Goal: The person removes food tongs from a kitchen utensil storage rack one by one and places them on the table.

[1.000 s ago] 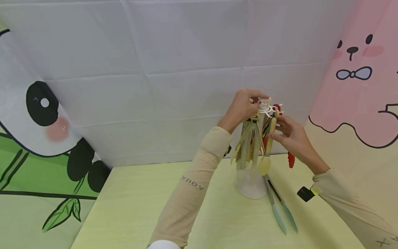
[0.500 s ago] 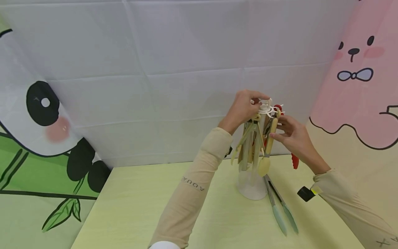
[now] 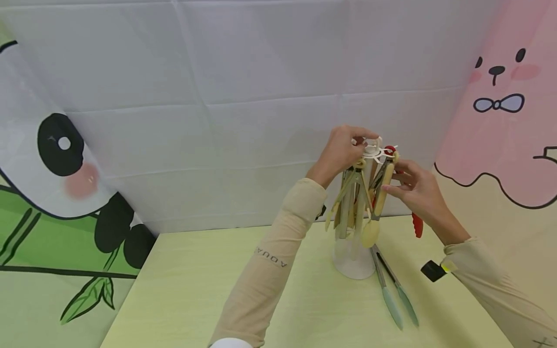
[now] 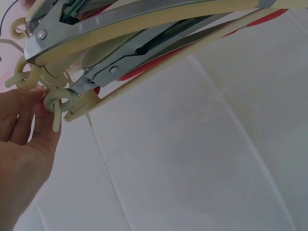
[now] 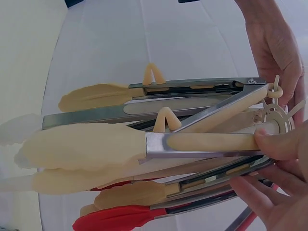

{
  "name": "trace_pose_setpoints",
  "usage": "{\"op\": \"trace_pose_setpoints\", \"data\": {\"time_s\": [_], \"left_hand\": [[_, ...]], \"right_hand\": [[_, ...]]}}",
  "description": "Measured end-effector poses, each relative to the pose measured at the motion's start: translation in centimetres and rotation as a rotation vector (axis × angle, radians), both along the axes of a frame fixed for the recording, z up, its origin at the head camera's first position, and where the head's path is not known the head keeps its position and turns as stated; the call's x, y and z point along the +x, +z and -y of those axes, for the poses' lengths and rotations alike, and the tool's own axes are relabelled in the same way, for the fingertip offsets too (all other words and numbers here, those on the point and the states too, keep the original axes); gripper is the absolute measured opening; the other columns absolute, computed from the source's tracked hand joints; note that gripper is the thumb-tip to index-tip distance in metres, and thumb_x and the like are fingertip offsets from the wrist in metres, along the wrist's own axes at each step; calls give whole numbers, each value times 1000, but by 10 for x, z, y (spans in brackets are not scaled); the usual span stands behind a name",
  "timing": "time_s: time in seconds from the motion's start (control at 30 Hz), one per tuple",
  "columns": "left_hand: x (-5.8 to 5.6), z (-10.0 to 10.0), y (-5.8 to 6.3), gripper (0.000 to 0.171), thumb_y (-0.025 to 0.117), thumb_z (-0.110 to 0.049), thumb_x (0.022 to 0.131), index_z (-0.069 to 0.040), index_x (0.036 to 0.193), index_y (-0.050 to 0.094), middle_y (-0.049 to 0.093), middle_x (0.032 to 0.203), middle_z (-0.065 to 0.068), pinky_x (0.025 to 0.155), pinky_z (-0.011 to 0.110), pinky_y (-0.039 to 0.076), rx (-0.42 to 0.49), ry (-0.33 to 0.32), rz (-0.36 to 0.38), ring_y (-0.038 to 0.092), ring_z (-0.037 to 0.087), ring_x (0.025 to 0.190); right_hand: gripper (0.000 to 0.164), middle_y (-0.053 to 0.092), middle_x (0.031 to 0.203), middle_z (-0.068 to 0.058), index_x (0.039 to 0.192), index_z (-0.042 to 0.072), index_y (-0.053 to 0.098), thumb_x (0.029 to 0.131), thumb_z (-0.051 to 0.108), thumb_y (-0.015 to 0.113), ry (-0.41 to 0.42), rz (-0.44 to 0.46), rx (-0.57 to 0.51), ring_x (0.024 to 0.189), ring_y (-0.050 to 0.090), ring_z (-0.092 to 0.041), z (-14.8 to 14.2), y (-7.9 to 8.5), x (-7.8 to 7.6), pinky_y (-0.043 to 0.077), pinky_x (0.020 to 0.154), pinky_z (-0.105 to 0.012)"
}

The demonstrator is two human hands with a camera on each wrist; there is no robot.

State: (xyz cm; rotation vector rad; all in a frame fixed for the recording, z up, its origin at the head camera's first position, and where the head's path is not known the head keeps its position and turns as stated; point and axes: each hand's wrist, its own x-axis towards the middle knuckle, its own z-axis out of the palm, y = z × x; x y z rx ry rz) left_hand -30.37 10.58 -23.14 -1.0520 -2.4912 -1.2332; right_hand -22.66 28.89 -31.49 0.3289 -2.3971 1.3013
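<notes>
A white utensil stand (image 3: 373, 152) is hung round with several tongs. My left hand (image 3: 339, 152) pinches the top of the stand with thumb and fingers; the left wrist view shows those fingers beside the hooks and hanging rings (image 4: 61, 100). On the stand's right side my right hand (image 3: 419, 193) grips cream-handled tongs (image 3: 385, 188) near their upper end, thumb in front. The cream tips (image 5: 82, 147) of these tongs point down toward the base. Red-tipped tongs (image 5: 115, 217) and other cream-tipped tongs (image 5: 91, 96) hang around them in the right wrist view.
Tongs with mint-green tips (image 3: 393, 307) lie splayed on the pale yellow table (image 3: 183, 290), right beside the stand's clear round base (image 3: 354, 266). A white cloth backdrop (image 3: 261, 121) rises behind the table, with a pink cartoon sheet (image 3: 496, 145) to the right.
My right hand has moved slightly right, and the cream tongs swing outward with it, more tilted. My left hand stays at the top of the stand.
</notes>
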Motion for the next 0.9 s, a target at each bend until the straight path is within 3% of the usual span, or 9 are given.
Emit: {"op": "trace_pose_setpoints", "data": {"time_s": [0.07,0.17,0.5,0.7,0.9], "left_hand": [[0,0,0,34,50,3,92,-15,111,72,66,111,0,48,20,35,2,2,1,53,14,80],[0,-1,0,34,50,3,92,-15,111,72,66,112,1,48,20,35,4,2,1,53,13,80],[1,-1,0,35,51,5,91,-14,110,73,67,111,3,47,20,34,23,-6,-2,53,14,79],[1,0,-1,35,50,4,91,-14,111,72,67,110,5,46,20,32,21,-12,1,48,14,67],[2,1,0,36,50,6,90,-12,110,72,67,109,8,45,20,31,34,-15,-9,48,13,67]], "right_hand": [[56,53,129,-14,137,8,46,86,13,70,-7,5,4,111,58,-31,-1,1,1,48,77,-14],[55,52,129,-10,135,9,47,86,15,70,-20,17,-12,114,55,-32,-2,3,3,46,78,-12],[54,52,127,-3,135,11,50,85,10,71,0,-26,-23,108,54,-6,-9,3,9,45,82,-11],[53,54,124,-2,133,7,51,84,3,70,33,-75,-50,108,54,-3,-10,4,13,47,78,-13],[54,55,121,0,132,5,52,82,1,71,41,-92,-46,107,54,-3,-7,5,18,48,77,-14]]}}
